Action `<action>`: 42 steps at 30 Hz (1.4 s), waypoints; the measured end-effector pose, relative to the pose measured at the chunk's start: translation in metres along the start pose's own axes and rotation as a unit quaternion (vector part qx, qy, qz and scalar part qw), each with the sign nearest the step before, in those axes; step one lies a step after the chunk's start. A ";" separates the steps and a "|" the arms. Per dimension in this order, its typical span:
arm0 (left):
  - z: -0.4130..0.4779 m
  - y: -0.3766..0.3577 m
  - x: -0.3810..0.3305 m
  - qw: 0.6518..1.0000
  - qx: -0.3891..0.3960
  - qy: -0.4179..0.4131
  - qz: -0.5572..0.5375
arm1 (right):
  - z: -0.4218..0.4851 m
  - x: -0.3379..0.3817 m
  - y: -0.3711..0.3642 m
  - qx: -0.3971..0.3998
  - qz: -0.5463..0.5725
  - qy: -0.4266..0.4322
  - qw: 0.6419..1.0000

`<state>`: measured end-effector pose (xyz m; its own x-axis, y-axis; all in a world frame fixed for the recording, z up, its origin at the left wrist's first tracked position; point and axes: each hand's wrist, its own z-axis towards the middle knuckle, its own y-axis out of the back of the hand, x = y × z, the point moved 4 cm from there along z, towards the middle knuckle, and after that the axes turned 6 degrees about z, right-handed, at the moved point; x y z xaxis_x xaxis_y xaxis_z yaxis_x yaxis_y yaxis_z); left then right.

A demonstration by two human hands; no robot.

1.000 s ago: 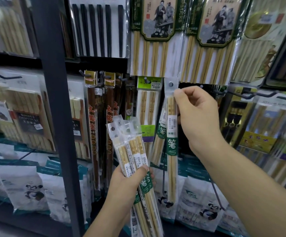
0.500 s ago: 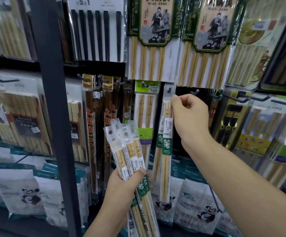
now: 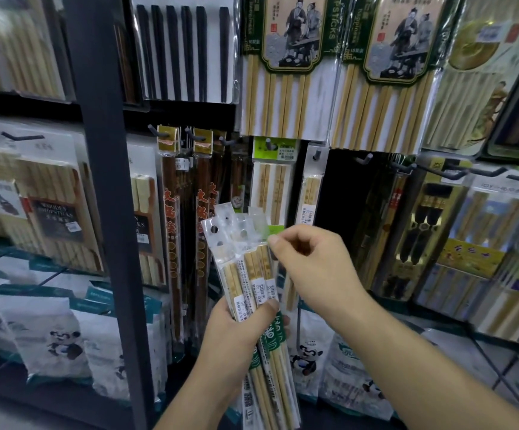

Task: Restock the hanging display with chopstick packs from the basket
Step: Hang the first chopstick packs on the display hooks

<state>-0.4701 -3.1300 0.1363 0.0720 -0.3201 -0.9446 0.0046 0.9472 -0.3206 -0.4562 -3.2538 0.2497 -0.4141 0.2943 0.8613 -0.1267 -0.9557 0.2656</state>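
Shop aisle, display wall [image 3: 342, 197] hung with chopsticks; we pick one pack from a held bundle.
Our left hand [image 3: 236, 330] is raised low at centre, fingers wrapped round the bundle of chopstick packs [image 3: 246, 274] at mid-length. Our right hand [image 3: 311, 268] is curled, thumb and forefinger seemingly pinching the rightmost pack [image 3: 264, 259] at its clear header. The packs look light, thin and slick, and the film is floppy, so we'd hold by the punched header tab. One matching hung pack [image 3: 311, 193] sits on its hook [image 3: 315, 155].

Two hands [image 3: 236, 327] [image 3: 314, 265], three held packs [image 3: 249, 274], one slim pack [image 3: 311, 187] hooked — two green-carded packs [image 3: 286, 88] [image 3: 385, 97], six black chopsticks [image 3: 187, 51]
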 end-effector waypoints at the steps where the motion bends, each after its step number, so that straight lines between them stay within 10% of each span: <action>1: 0.000 -0.001 0.000 1.000 0.003 -0.002 0.006 | -0.001 0.000 -0.001 0.003 0.004 -0.004 1.000; 42: 0.001 0.007 0.001 0.999 -0.024 -0.028 0.029 | 0.046 0.048 0.036 -0.196 0.205 -0.007 0.959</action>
<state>-0.4690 -3.1231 0.1335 0.1268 -0.2619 -0.9567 -0.0484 0.9617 -0.2697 -0.4397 -3.2743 0.3208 -0.4890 -0.1093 0.8654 -0.2854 -0.9175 -0.2772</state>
